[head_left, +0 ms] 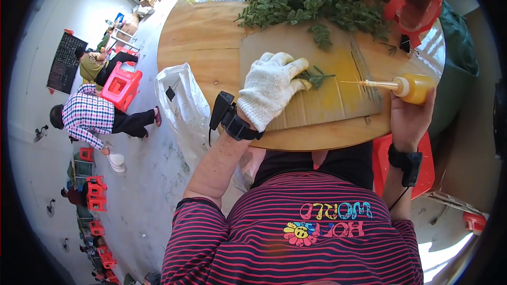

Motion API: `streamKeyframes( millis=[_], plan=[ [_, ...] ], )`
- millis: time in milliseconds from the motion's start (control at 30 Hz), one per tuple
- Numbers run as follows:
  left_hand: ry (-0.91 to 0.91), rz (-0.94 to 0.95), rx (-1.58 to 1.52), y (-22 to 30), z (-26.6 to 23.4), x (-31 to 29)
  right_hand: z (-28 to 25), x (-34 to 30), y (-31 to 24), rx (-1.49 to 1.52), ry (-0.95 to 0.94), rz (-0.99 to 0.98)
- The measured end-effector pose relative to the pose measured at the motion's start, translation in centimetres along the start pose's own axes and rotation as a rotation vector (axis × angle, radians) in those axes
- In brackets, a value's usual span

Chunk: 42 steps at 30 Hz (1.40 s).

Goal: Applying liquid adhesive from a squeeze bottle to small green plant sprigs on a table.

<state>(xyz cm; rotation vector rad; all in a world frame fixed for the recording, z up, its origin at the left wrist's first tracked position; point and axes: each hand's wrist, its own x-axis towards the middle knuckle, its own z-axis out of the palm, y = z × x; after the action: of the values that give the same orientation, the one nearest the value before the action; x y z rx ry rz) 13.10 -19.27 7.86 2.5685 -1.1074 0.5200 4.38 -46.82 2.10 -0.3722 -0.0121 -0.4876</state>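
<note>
My left hand [270,87], in a white knitted glove with stained fingertips, is closed on a small green artificial pine sprig [319,77]. The needles stick out to the right of the fingers. Bare, my right hand [406,121] grips a squeeze bottle [418,88] of yellow liquid, tipped on its side. Its long thin nozzle points left toward the sprig, with a gap between them. Both hands are over a flat piece of cardboard [296,116] smeared with yellow. Just beyond lies a heap of green pine branches [311,0].
The round wooden table [195,37] has a curved edge near my body. A white plastic sack [182,92] hangs at its left, and red ribbon [397,8] lies at the far right. A red stool [381,166] stands by my right side. At left, a person [87,111] bends over.
</note>
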Motion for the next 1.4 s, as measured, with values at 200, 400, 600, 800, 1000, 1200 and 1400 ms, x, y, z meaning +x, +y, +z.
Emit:
streamKeyframes(
  millis=[200, 400, 600, 800, 1000, 1200, 1400],
  plan=[
    [-0.015, -0.094, -0.039, 0.1, 1.1, -0.4, 0.5, 0.1, 0.8, -0.092, 0.080, -0.103],
    [-0.034, -0.120, -0.139, -0.3, 0.9, -0.5, 1.5, -0.2, 1.5, -0.265, 0.017, -0.164],
    [-0.056, -0.120, -0.173, -0.6, 0.9, -0.2, 2.4, 0.5, 2.1, -0.403, -0.053, -0.191],
    [-0.033, -0.099, -0.182, -0.8, 1.0, -0.3, 3.5, 0.9, 2.3, -0.522, -0.119, -0.218],
    [-0.030, -0.077, -0.181, -1.0, 1.1, -0.4, 4.0, 1.2, 2.5, -0.579, -0.118, -0.213],
    [-0.051, -0.056, -0.167, -0.9, 1.0, -0.2, 3.7, 1.6, 2.8, -0.626, -0.095, -0.230],
    [-0.046, -0.046, -0.186, -0.8, 1.0, -0.2, 3.5, 1.6, 2.7, -0.638, -0.070, -0.236]
  ],
)
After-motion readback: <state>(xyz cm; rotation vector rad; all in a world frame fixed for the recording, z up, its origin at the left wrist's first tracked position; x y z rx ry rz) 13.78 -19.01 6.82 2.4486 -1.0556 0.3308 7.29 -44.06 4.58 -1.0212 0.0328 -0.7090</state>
